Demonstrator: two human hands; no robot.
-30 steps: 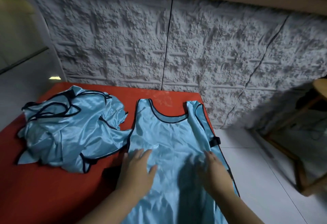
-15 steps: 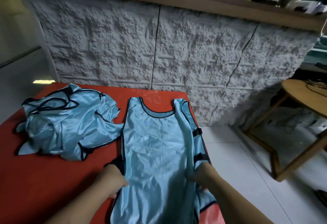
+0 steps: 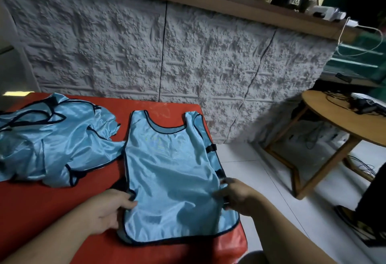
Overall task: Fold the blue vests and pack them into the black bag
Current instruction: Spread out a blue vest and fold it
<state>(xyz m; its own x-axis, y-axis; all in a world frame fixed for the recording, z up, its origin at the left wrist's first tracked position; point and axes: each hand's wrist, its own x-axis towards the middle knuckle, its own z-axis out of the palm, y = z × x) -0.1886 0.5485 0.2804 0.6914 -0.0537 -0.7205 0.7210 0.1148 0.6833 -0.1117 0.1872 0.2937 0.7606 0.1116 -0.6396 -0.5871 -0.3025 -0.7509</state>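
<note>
Now: blue vest [image 3: 173, 172] lying flat on red tabletop [image 3: 41, 211], unfolded; left hand [image 3: 108, 207] & right hand [image 3: 236, 194] fingers pinching its side edges. Pile of vests [image 3: 54, 138] waiting at left, untouched. Black bag not in view; nothing packed yet.

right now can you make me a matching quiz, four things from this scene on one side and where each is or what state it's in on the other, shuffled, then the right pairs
Things:
1. flat vest
2. vest pile
3. round wooden table
4. left hand

Places or states:
A. stands on the floor at right, cables on top
B. crumpled on the left of the red surface
C. spread out, neck toward the wall
D. grips the spread vest's left edge

Pairs: 1-C, 2-B, 3-A, 4-D
</note>
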